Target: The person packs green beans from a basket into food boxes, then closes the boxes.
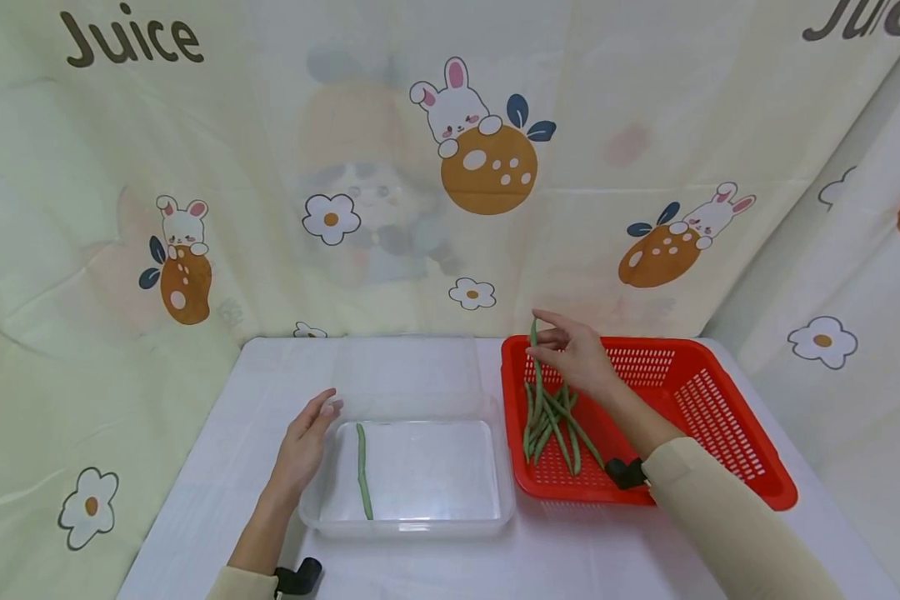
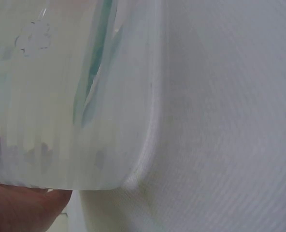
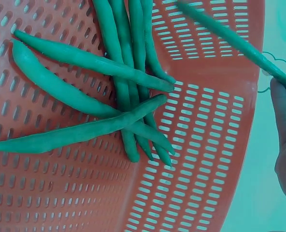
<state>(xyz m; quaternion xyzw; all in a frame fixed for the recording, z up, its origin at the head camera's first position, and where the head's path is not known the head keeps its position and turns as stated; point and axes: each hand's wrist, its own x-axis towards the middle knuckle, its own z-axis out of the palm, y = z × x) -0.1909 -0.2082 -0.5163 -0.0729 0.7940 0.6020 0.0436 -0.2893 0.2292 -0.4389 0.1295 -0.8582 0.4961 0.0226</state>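
Note:
My right hand (image 1: 576, 354) pinches one long green bean (image 1: 537, 375) near its upper end, above the left side of a red plastic basket (image 1: 708, 400). The right wrist view shows this held bean (image 3: 235, 41) slanting over the basket's rim. Several green beans (image 1: 558, 429) lie in a loose, crossing pile inside the basket. My left hand (image 1: 305, 442) rests along the left side of a clear plastic container (image 1: 435, 527), fingers at its rim. A single green bean (image 1: 363, 471) lies lengthwise in that container, near its left end.
A white cloth covers the table (image 1: 195, 492). Behind it hangs a pale printed curtain (image 1: 270, 125) with rabbits and flowers, close to the basket's back edge. The container and basket stand side by side with a narrow gap. Black wrist cameras (image 1: 300, 577) sit on both wrists.

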